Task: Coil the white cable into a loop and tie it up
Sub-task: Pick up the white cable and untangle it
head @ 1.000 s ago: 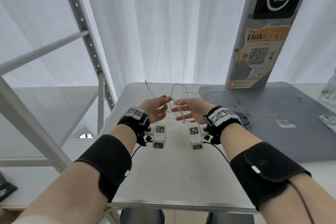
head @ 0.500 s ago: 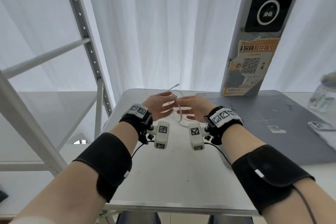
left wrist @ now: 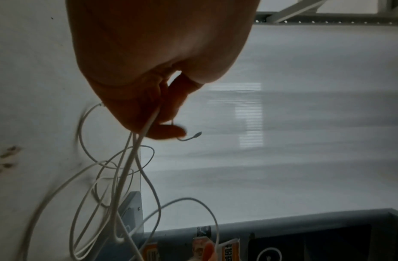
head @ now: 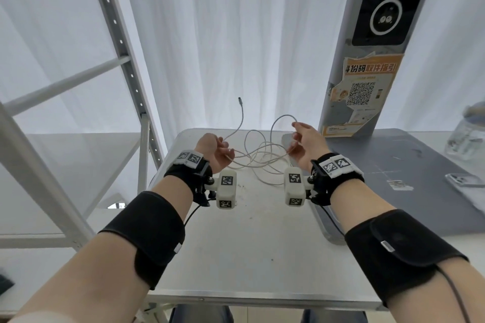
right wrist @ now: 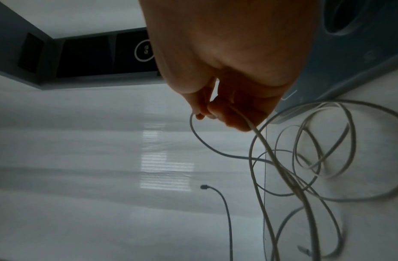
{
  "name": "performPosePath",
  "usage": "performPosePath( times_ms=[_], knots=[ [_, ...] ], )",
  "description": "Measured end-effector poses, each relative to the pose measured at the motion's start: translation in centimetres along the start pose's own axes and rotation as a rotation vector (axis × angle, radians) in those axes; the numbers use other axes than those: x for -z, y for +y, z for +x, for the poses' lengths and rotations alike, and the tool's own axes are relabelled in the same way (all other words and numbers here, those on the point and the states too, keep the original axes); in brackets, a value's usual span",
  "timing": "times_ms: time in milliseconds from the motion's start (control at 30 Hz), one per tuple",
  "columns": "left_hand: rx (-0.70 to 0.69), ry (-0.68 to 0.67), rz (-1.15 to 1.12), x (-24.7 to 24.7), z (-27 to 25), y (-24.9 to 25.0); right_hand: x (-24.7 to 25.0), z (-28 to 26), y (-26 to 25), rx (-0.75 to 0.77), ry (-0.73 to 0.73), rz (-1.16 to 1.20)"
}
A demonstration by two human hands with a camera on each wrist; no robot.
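A thin white cable (head: 258, 156) hangs in several loose, tangled loops between my two hands above the far end of the white table (head: 262, 244). My left hand (head: 216, 152) grips a bundle of strands, and one free end with a plug (head: 239, 99) curves up from it. In the left wrist view the fingers (left wrist: 149, 113) curl round the cable (left wrist: 135, 146). My right hand (head: 301, 143) is raised, its thumb and fingertips pinching a strand that arches up. The right wrist view shows that pinch (right wrist: 207, 109) and the cable (right wrist: 271, 159) trailing down.
A grey mat (head: 409, 173) covers the table's right side, with a tall grey kiosk post (head: 367, 60) bearing a QR poster at its back. A phone (head: 464, 181) and a clear jar (head: 467, 136) lie far right. A white metal rack (head: 126, 60) stands left.
My hands have moved apart from nearly touching. The tight bundle of cable has spread into wide loose loops between them, and one plug end has swung up.
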State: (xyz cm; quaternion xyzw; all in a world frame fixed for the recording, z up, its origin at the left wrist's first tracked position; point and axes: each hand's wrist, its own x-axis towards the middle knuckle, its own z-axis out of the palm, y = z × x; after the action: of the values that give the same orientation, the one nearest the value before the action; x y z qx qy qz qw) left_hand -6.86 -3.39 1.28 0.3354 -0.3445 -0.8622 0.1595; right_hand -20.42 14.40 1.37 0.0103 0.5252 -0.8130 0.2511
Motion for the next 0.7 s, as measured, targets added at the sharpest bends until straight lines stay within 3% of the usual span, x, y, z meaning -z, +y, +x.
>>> performPosePath(
  times_ms=[200,300,400,700],
  knots=[
    [0.032,-0.072,0.181,0.5,0.6,0.3,0.1,0.0,0.0,-0.053,0.057,-0.083],
    [0.025,-0.129,0.22,0.1,0.2,0.4,-0.2,-0.4,0.1,-0.073,-0.033,-0.254],
    [0.021,-0.173,0.284,-0.6,-0.4,0.4,-0.7,-0.4,0.2,0.008,-0.107,-0.482],
    [0.022,-0.278,0.505,-2.3,-1.8,0.3,-3.5,-2.4,-1.9,0.14,-0.217,-0.281]
  ],
)
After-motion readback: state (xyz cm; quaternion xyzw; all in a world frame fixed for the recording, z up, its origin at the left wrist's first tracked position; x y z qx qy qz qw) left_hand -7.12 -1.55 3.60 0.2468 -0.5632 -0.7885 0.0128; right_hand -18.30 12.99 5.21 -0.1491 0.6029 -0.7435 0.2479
